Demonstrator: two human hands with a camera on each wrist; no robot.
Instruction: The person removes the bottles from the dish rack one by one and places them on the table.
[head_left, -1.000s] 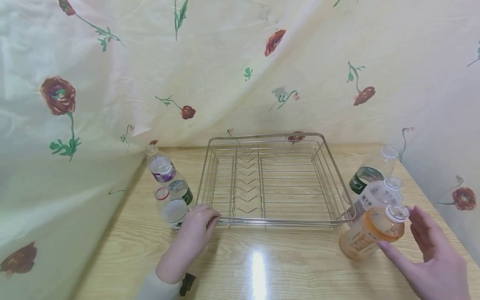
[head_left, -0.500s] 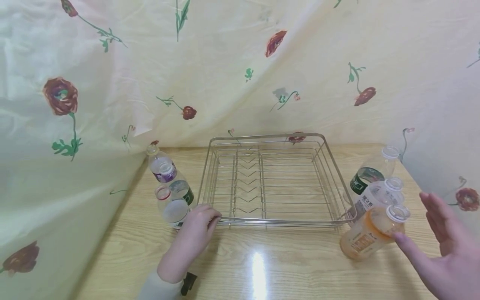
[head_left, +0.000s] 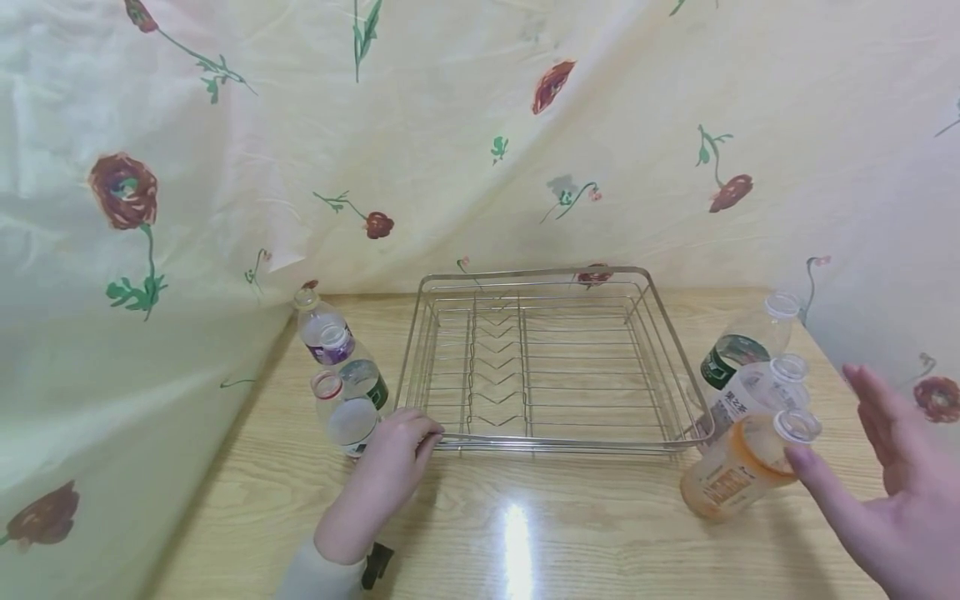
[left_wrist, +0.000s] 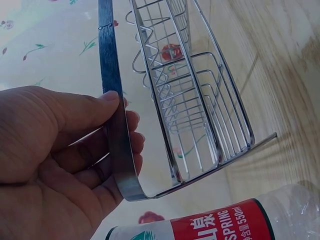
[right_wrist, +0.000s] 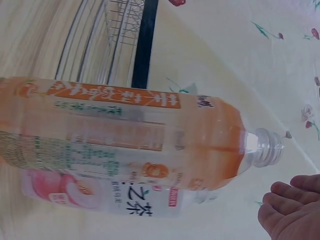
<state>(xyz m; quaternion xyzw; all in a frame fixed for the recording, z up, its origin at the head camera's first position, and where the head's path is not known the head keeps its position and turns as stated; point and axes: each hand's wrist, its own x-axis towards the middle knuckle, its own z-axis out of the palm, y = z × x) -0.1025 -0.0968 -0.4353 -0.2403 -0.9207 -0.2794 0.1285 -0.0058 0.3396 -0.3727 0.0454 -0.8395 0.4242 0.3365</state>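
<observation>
My left hand point(head_left: 397, 450) grips the near left corner of a wire dish rack point(head_left: 585, 367). In the left wrist view the thumb and curled fingers pinch its flat metal rim point(left_wrist: 120, 145). At the right, my right hand point(head_left: 892, 492) is held with its fingers spread and nothing in them. Its thumb lies close to the neck of an orange-labelled bottle point(head_left: 738, 471), and whether it touches I cannot tell. The right wrist view has that bottle point(right_wrist: 125, 130) uncapped, with the fingers point(right_wrist: 295, 205) apart from its mouth. Behind it stands a peach tea bottle point(right_wrist: 65, 192).
A green-labelled bottle point(head_left: 738, 350) stands at the rack's far right. Along the left side are a purple-labelled bottle point(head_left: 321, 329), another green-labelled one point(head_left: 363, 379) and a red-ringed bottle point(head_left: 348, 417). Flowered cloth point(head_left: 465, 125) hangs behind the wooden table point(head_left: 585, 533).
My right hand has drawn back to the right, away from the orange-labelled bottle, which stays standing. The left hand keeps its grip on the rack.
</observation>
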